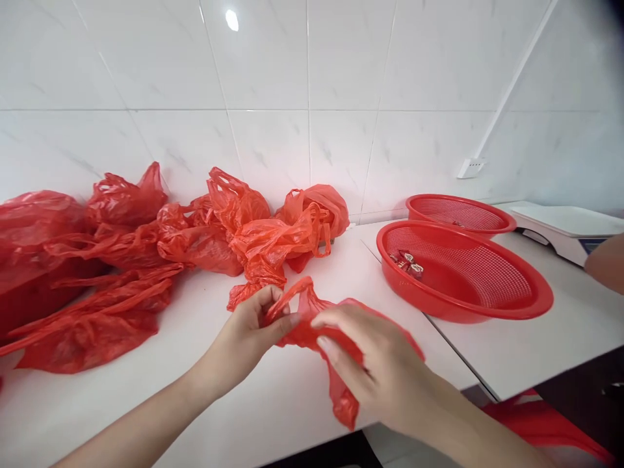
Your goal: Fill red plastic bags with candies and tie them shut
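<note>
Both my hands hold one red plastic bag (341, 390) just above the white counter's front edge. My left hand (251, 328) pinches the bag's handle between thumb and fingers. My right hand (375, 367) grips the crumpled bag body, fingers curled into the plastic, and the bag hangs down below it. A heap of other red plastic bags (195, 240) lies behind along the tiled wall, reaching to the far left.
Two red mesh baskets sit at the right; the nearer basket (487, 309) holds a few small wrapped items (407, 263), the farther basket (461, 211) behind it. A white scale (565, 227) stands at far right, beside another person's arm (607, 263). A wall socket (470, 168).
</note>
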`<state>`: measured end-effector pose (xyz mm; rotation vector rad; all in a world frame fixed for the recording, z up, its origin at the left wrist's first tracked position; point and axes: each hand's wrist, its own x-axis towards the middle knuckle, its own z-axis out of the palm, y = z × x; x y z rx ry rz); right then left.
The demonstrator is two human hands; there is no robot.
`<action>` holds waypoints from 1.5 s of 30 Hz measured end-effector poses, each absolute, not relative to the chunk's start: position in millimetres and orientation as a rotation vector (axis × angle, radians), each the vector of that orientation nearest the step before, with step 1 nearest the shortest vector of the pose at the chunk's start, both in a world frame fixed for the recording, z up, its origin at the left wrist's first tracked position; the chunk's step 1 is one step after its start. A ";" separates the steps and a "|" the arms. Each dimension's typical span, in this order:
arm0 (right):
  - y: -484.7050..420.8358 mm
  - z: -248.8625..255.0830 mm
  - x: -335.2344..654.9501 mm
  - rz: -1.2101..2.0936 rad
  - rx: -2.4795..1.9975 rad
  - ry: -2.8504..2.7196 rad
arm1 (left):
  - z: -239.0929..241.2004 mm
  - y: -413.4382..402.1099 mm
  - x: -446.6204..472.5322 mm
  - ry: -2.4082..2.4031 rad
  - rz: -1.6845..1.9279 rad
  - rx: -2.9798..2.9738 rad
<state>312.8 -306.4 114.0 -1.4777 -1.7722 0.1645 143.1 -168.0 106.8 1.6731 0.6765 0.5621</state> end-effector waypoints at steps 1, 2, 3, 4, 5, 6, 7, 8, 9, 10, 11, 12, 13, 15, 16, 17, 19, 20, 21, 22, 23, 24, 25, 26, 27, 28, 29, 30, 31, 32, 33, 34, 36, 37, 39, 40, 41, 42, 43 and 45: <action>-299.0 105.5 309.7 0.242 -1.543 -1.844 | 109.7 -170.0 141.9 0.643 0.562 1.617; -290.9 96.4 309.9 0.263 -1.623 -1.920 | 112.6 -171.4 139.7 0.617 0.573 1.562; -282.8 87.3 313.3 0.249 -1.720 -2.007 | 115.3 -171.9 136.5 0.602 0.591 1.516; -275.3 79.1 319.5 0.230 -1.835 -2.105 | 117.5 -171.5 132.3 0.598 0.613 1.482; -269.1 72.5 327.6 0.207 -1.961 -2.192 | 119.3 -170.1 127.1 0.605 0.635 1.461; -264.9 68.0 337.0 0.187 -2.089 -2.247 | 120.4 -167.5 121.0 0.618 0.652 1.449; -263.0 66.0 346.5 0.180 -2.193 -2.270 | 120.9 -163.8 114.3 0.634 0.658 1.445; -263.3 66.5 355.6 0.188 -2.244 -2.269 | 120.8 -159.1 107.3 0.653 0.658 1.451; -265.6 69.3 363.6 0.204 -2.232 -2.261 | 120.4 -153.6 100.3 0.675 0.654 1.480; -269.3 73.6 370.2 0.221 -2.172 -2.256 | 119.8 -147.7 93.8 0.697 0.651 1.540; -273.7 78.6 375.1 0.237 -2.095 -2.254 | 119.4 -142.0 88.4 0.719 0.641 1.632; -277.9 83.2 378.5 0.256 -2.030 -2.263 | 119.2 -137.3 84.4 0.739 0.617 1.751; -281.4 86.8 380.3 0.267 -1.999 -2.275 | 119.5 -134.1 82.5 0.757 0.585 1.892; -284.0 88.7 380.3 0.272 -2.041 -2.291 | 120.4 -135.6 86.3 0.783 0.588 2.224; -282.9 87.0 378.8 0.261 -2.072 -2.295 | 120.3 -140.7 92.2 0.793 0.658 2.399; -280.7 84.1 376.5 0.247 -2.089 -2.300 | 119.3 -148.4 100.6 0.781 0.774 2.577; -274.6 76.8 370.7 0.220 -2.068 -2.314 | 112.9 -167.3 122.3 0.648 1.027 2.911; -272.0 73.7 367.8 0.211 -2.039 -2.319 | 107.5 -175.9 133.9 0.538 1.077 3.050; -270.4 71.4 365.4 0.203 -2.008 -2.324 | 100.9 -182.0 144.5 0.435 1.042 3.167; -270.0 70.0 364.0 0.201 -1.977 -2.331 | 93.6 -184.7 153.3 0.371 0.936 3.263; -271.0 69.4 364.1 0.207 -1.948 -2.342 | 86.3 -183.6 159.4 0.380 0.773 3.337; -273.3 69.3 366.0 0.223 -1.928 -2.355 | 79.6 -178.7 162.4 0.484 0.561 3.376; -276.6 69.3 369.8 0.247 -1.927 -2.359 | 74.0 -170.9 162.0 0.642 0.337 3.374; -280.7 69.4 375.4 0.277 -1.941 -2.347 | 69.8 -161.1 158.6 0.805 0.130 3.341; -285.3 69.5 382.7 0.312 -1.961 -2.319 | 67.0 -150.5 152.8 0.945 -0.039 3.281; -289.9 69.8 391.2 0.354 -1.972 -2.273 | 65.5 -140.5 145.4 1.014 -0.131 3.221; -294.4 70.7 400.6 0.408 -1.956 -2.217 | 64.7 -132.0 137.3 1.023 -0.150 3.159; -298.7 72.3 410.7 0.467 -1.912 -2.144 | 64.6 -125.5 129.3 0.979 -0.104 3.093; -302.6 75.0 421.0 0.513 -1.853 -2.050 | 64.6 -121.4 121.9 0.918 -0.013 3.020; -306.3 78.8 431.5 0.523 -1.799 -1.937 | 64.7 -119.5 115.5 0.868 0.091 2.932; -309.8 83.2 442.0 0.482 -1.777 -1.809 | 64.9 -119.3 110.3 0.830 0.196 2.845; -313.3 87.7 452.2 0.393 -1.803 -1.687 | 65.1 -120.3 106.2 0.808 0.283 2.771; -320.0 94.8 470.1 0.183 -2.013 -1.535 | 65.7 -123.7 100.5 0.797 0.362 2.669; -323.1 96.3 476.9 0.119 -2.179 -1.517 | 66.0 -125.2 98.3 0.796 0.361 2.642; -327.2 94.8 484.4 0.082 -2.506 -1.544 | 66.1 -126.8 94.4 0.796 0.334 2.611; -327.7 92.4 485.2 0.087 -2.609 -1.565 | 65.7 -127.1 92.5 0.788 0.315 2.603; -326.9 89.7 484.5 0.087 -2.655 -1.577 | 65.1 -127.4 90.9 0.771 0.294 2.591; -324.9 87.2 482.8 0.076 -2.652 -1.585 | 64.3 -128.1 89.7 0.752 0.269 2.569; -321.9 85.4 480.7 0.064 -2.618 -1.588 | 63.5 -129.3 89.1 0.739 0.250 2.537; -314.4 85.4 476.7 0.056 -2.564 -1.550 | 61.9 -134.2 89.6 0.752 0.252 2.467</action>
